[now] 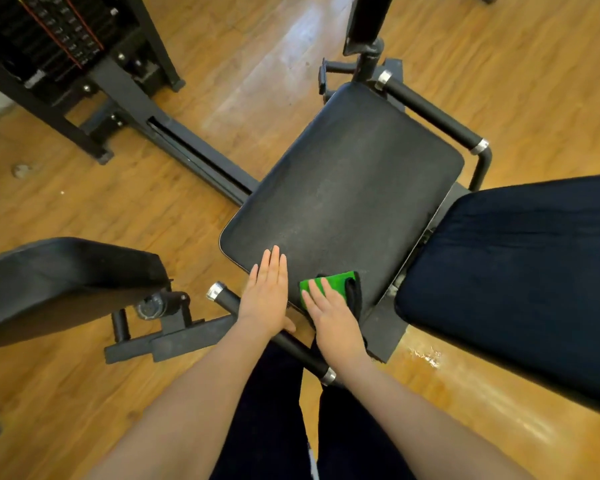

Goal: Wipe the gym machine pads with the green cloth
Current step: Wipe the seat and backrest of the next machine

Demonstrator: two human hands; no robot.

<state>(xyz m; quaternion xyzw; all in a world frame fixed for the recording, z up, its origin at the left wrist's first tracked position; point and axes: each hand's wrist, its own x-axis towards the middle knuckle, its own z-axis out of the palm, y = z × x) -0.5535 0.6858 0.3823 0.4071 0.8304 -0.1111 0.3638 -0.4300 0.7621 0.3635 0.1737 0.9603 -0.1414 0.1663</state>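
1. Both hands lie flat at the near edge of the seat pad (343,188) in the head view. The right hand (329,315) presses the green cloth (329,287) against the pad with straight, spread fingers; nothing is curled round it.
2. Left hand (267,296) rests palm-down on the same pad just beside the cloth, fingers straight and together, holding nothing. Its heel lies over the near handle bar (291,344).
3. Green cloth sits folded at the pad's near right corner, with a black edge showing on its right side, partly under the right fingers.
4. Seat pad is black, roughly square with rounded corners, and its surface looks dull and streaked with grey.
5. A second handle bar (433,114) with chrome end caps runs along the pad's far side.
6. A dark blue back pad (520,271) fills the right of the view, and another black pad (63,282) stands at the left.
7. Black frame rails and a weight stack (49,32) with red cables occupy the upper left.
8. Wooden floor (84,209) in warm orange planks runs under everything, with a pale scuffed patch near the back pad.
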